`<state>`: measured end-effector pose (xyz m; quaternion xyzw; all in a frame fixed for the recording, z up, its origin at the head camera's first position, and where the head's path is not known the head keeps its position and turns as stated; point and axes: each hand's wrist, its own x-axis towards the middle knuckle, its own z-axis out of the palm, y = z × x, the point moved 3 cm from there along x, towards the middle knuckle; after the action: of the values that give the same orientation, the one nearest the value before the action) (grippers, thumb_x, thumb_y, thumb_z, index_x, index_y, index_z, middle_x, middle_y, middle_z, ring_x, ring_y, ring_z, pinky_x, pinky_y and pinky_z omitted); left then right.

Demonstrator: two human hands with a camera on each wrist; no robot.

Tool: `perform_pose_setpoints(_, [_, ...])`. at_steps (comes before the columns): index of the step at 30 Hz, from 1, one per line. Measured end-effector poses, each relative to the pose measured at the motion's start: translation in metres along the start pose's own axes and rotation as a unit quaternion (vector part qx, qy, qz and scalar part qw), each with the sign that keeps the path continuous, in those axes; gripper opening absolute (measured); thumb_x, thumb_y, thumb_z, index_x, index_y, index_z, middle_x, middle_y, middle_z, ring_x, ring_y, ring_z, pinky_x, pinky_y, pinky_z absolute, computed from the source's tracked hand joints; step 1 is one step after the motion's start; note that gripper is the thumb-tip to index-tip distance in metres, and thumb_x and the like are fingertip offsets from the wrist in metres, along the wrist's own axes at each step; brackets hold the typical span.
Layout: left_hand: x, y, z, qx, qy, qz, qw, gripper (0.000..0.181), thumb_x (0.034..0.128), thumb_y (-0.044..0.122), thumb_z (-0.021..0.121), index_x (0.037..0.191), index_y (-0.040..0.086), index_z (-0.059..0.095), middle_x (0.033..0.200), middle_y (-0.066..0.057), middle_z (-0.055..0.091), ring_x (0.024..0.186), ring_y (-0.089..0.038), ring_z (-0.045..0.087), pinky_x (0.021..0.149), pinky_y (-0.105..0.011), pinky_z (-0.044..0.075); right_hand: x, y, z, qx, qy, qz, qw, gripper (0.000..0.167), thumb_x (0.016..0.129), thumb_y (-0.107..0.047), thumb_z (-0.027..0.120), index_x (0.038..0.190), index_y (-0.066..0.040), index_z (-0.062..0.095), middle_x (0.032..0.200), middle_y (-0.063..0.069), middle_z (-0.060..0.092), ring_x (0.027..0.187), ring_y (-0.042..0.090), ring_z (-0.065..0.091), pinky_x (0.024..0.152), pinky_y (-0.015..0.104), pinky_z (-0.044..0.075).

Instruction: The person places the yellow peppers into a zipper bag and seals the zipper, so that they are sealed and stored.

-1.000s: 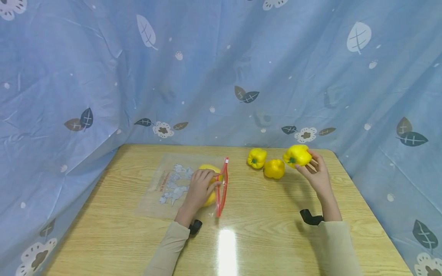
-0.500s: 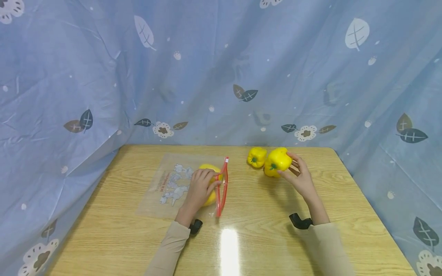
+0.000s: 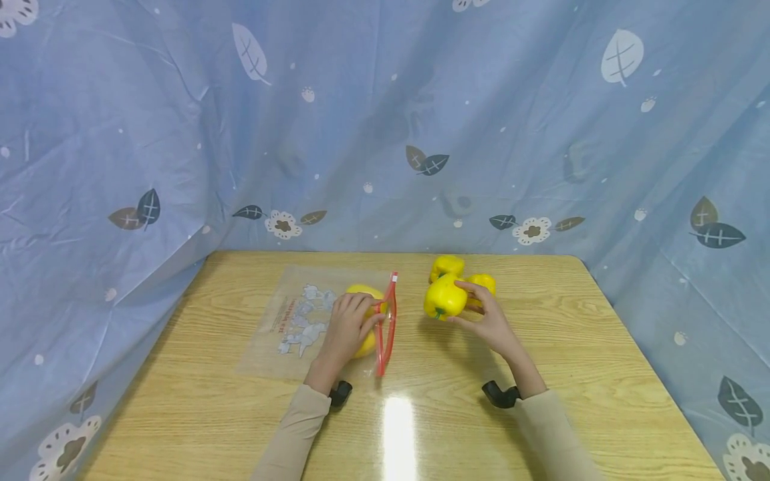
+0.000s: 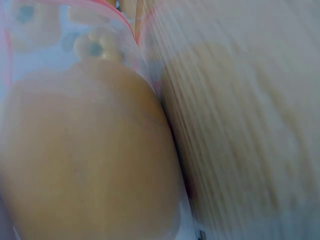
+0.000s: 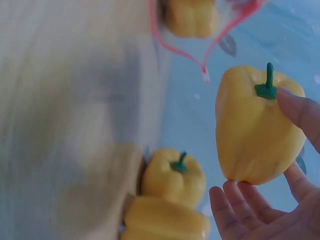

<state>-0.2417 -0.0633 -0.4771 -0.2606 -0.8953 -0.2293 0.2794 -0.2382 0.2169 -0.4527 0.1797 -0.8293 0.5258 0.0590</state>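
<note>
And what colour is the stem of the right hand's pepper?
Green stem, clearest in the right wrist view.

In the head view, from the yellow pepper (image 3: 445,297) in the right hand (image 3: 490,324), I have a free lane over the tabletop (image 3: 430,374) toward 9 o'clock, up to the red zip rim (image 3: 390,341) of the bag (image 3: 305,321). Its edges gape, leaving a narrow way in, though the left hand (image 3: 349,327) pinches it and a bagged pepper (image 3: 365,344) crowds just behind. A back pepper (image 3: 448,265) blocks me at 12 o'clock, a side pepper (image 3: 486,282) at 2 (whether either is touched, I can't tell). Beyond them, the curtain (image 3: 373,133) walls off 12; toward 6, I see wide room.
</note>
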Motion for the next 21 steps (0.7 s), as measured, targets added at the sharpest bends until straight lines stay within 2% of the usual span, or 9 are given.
perform_pose_setpoints(7, [-0.001,0.000,0.000,-0.002,0.003,0.003,1.0000,0.029,0.0892,0.035,0.059,0.111,0.017,0.063,0.109,0.001,0.059,0.105,-0.020,0.049,0.098,-0.042,0.036,-0.005,-0.027,0.022,-0.018,-0.051,-0.011,0.9985,0.064,0.077,-0.006,0.074,0.133,-0.002,0.043,0.135,0.019,0.041,0.119,0.038,0.041,0.091,0.058,0.042])
perform_pose_setpoints(13, [-0.001,-0.001,0.001,-0.003,0.004,0.000,1.0000,0.028,0.0886,0.034,0.061,0.110,0.017,0.063,0.109,0.001,0.059,0.104,-0.020,0.049,0.098,-0.042,0.035,-0.006,-0.028,0.040,-0.008,-0.090,-0.017,0.9958,0.064,0.077,-0.003,0.074,0.133,0.000,0.044,0.136,0.020,0.041,0.121,0.039,0.041,0.092,0.058,0.042])
perform_pose_setpoints(21, [-0.001,-0.002,0.001,-0.003,-0.006,-0.003,1.0000,0.030,0.0897,0.037,0.058,0.112,0.018,0.062,0.110,0.002,0.059,0.105,-0.020,0.048,0.099,-0.042,0.034,-0.007,-0.028,0.058,0.001,-0.125,-0.030,0.9918,0.063,0.075,-0.003,0.075,0.131,-0.002,0.047,0.136,0.021,0.042,0.109,0.041,0.049,0.088,0.056,0.045])
